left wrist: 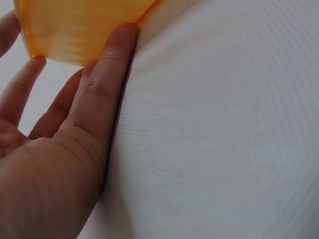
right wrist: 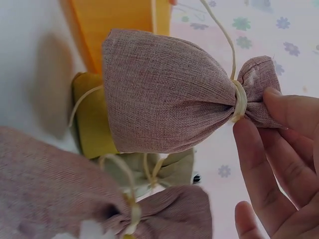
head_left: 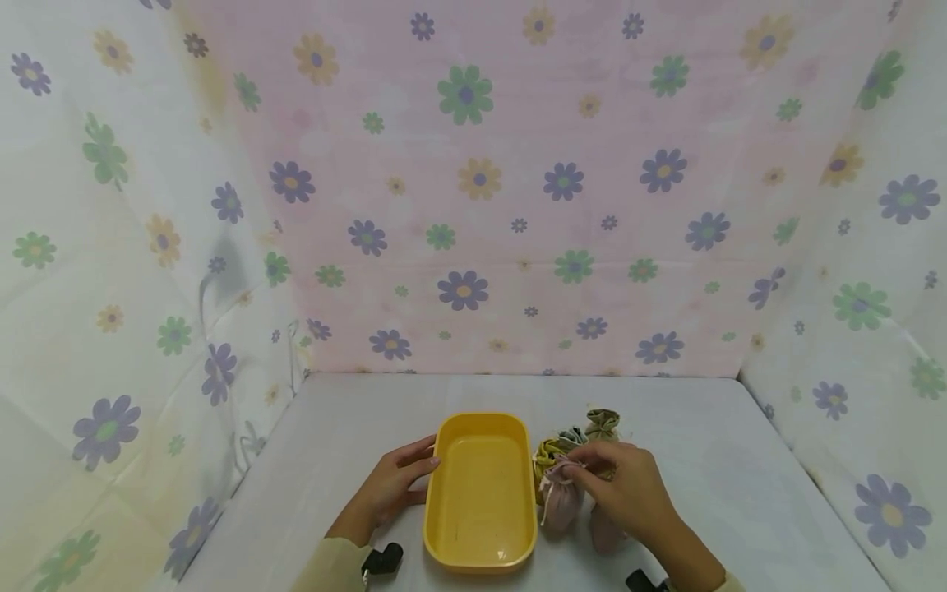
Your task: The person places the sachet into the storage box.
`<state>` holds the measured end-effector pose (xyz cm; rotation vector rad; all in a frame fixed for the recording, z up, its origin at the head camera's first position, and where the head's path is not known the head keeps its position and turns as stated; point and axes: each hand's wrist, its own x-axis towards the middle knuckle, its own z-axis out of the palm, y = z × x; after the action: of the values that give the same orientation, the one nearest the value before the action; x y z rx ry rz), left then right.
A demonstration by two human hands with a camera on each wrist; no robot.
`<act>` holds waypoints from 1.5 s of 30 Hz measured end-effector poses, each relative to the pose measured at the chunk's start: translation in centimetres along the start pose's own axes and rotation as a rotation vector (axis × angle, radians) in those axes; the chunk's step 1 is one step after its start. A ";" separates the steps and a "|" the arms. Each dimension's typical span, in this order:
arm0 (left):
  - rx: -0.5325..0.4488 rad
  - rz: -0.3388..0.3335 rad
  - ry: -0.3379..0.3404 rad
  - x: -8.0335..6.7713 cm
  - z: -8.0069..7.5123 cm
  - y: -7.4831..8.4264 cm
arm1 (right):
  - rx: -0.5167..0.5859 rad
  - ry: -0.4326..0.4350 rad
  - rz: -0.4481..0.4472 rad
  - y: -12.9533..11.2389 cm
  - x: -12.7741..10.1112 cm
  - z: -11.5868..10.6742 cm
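Note:
A yellow plastic tray (head_left: 481, 423) lies on the white table in front of me. My left hand (head_left: 420, 463) rests with straight fingers (left wrist: 107, 74) against the tray's left wall (left wrist: 75, 30). Right of the tray, my right hand (head_left: 586, 465) pinches the tied neck of a pink drawstring pouch (head_left: 559, 497). In the right wrist view this pouch (right wrist: 164, 94) is lifted by my fingertips (right wrist: 251, 144) at its cord. A yellow pouch (head_left: 546, 451), a grey-green pouch (head_left: 573, 436), an olive pouch (head_left: 602, 423) and a second pink pouch (head_left: 605, 531) cluster around it.
Floral cloth walls (head_left: 473, 205) close in the table (head_left: 710, 460) at the back and on both sides. Bare white tabletop stretches to the right of the pouches and behind the tray. Black wrist mounts (head_left: 382, 559) show at the near edge.

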<state>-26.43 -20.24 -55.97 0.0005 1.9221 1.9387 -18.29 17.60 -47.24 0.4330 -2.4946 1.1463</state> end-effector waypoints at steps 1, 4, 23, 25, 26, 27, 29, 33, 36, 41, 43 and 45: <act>-0.002 0.001 -0.003 0.0 0.0 0.0 | 0.001 -0.001 0.005 -0.2 0.1 0.0; -0.006 0.002 -0.012 0.0 -0.1 0.0 | 0.001 0.007 0.008 -0.6 0.3 0.0; -0.024 0.001 -0.030 -0.2 -0.3 -0.1 | 0.115 0.010 -0.131 -2.7 2.6 1.4; -0.021 0.007 -0.029 -0.2 -0.4 -0.2 | 0.129 0.005 -0.132 -2.9 2.8 1.6; -0.024 0.007 -0.029 -0.2 -0.4 -0.2 | 0.140 -0.001 -0.130 -3.0 3.0 1.7; -0.023 0.010 -0.028 -0.2 -0.4 -0.2 | 0.145 -0.004 -0.132 -3.1 3.1 1.9; -0.025 0.017 -0.027 -0.2 -0.4 -0.2 | 0.145 -0.010 -0.139 -3.3 3.4 2.1; -0.034 0.021 -0.027 -0.2 -0.3 -0.2 | 0.106 -0.013 -0.139 -3.7 3.9 2.5; -0.032 0.024 -0.025 -0.3 -0.3 -0.2 | 0.081 -0.035 -0.089 -4.1 4.3 2.9; -0.031 0.023 -0.020 -0.3 -0.4 -0.2 | 0.071 -0.070 -0.012 -4.3 4.9 3.8; -0.033 0.022 -0.018 -0.4 -0.4 -0.2 | 0.073 -0.074 -0.020 -4.3 5.2 4.2; -0.031 0.026 -0.018 -0.4 -0.4 -0.2 | 0.075 -0.074 -0.043 -4.4 5.5 4.6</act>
<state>-26.10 -20.70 -56.05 0.0344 1.8887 1.9787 -22.21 10.64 -44.73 0.5568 -2.4979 1.2309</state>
